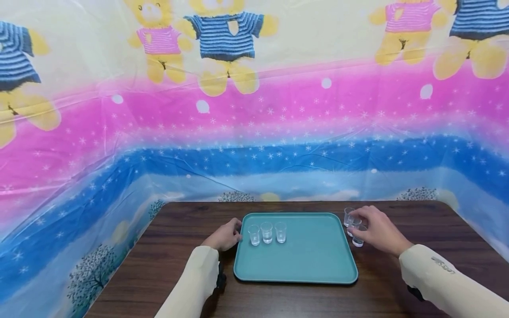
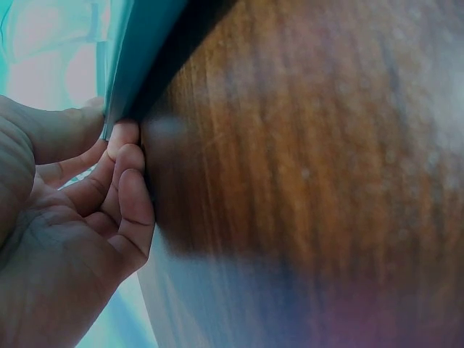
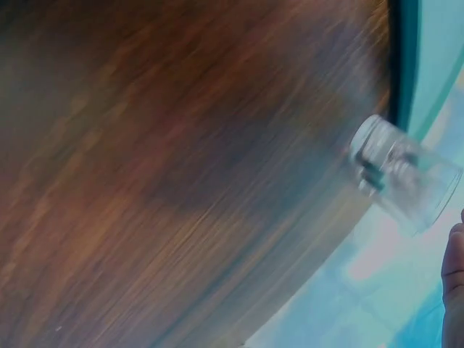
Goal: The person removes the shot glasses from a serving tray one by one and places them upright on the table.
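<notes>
Three small clear shot glasses [image 1: 267, 233] stand upright in a row on the left part of a green tray [image 1: 302, 265]. My left hand [image 1: 226, 236] holds the tray's left rim; in the left wrist view the thumb [image 2: 69, 130] lies on the inner side and the fingers [image 2: 135, 199] on the outer side. Beyond the tray's right edge more shot glasses [image 1: 358, 240] stand close together on the table. My right hand [image 1: 379, 229] pinches one of these between thumb and fingers, partly hiding it. The right wrist view shows a shot glass [image 3: 406, 174] beside the tray, with a finger [image 3: 454, 275] near its rim.
The tray lies on a dark brown wooden table [image 1: 171, 251]. A printed cloth [image 1: 278, 110] with bears and snowflakes hangs behind and along the sides of the table.
</notes>
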`<state>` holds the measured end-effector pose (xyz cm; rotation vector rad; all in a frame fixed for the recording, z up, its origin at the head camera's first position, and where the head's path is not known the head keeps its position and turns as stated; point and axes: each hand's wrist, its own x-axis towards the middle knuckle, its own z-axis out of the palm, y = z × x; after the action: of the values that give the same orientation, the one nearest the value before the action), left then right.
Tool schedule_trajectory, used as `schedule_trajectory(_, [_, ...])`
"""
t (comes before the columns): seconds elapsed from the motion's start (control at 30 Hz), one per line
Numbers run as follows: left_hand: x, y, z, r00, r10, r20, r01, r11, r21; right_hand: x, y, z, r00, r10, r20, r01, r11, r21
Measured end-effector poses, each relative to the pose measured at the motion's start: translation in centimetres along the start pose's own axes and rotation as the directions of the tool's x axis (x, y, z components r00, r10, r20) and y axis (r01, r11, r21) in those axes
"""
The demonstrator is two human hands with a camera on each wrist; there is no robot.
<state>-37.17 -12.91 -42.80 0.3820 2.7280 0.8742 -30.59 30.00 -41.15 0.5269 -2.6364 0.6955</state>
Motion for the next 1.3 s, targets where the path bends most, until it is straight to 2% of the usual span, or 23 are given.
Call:
schedule_trajectory(0.17, [0.0, -0.1, 0.0, 1.0, 0.004, 0.002, -0.004, 1.0, -0.003, 0.7, -1.1, 1.0, 1.0, -0.023, 0.016, 0.022, 0.999, 0.038])
schedule_trajectory(0.4, [0.1, -0.2, -0.1, 1.0, 0.003, 0.001, -0.003, 1.0, -0.005, 1.7, -3.0, 3.2, 0.996, -0.085, 0.001, 0.085, 0.996, 0.027])
schedule_trajectory(0.73, [0.0, -0.1, -0.2, 1.0, -0.008, 0.008, 0.008, 1.0, -0.003, 3.4, -6.9, 6.4, 0.991, -0.124, 0.048, 0.121, 0.99, 0.075])
schedule_trajectory(0.87, [-0.1, -0.1, -0.2, 1.0, -0.003, 0.016, 0.003, 1.0, -0.007, 4.3, -8.4, 7.6, 0.991, -0.11, 0.078, 0.103, 0.99, 0.097])
schedule_trajectory(1.1, [-0.2, -0.1, -0.2, 1.0, -0.001, 0.024, 0.001, 1.0, -0.018, 5.6, -10.6, 9.1, 0.989, -0.044, 0.138, 0.023, 0.989, 0.145])
schedule_trajectory(1.3, [-0.1, -0.3, -0.2, 1.0, 0.002, 0.017, -0.002, 1.0, -0.013, 6.1, -11.9, 10.0, 0.989, -0.022, 0.144, 0.002, 0.99, 0.139])
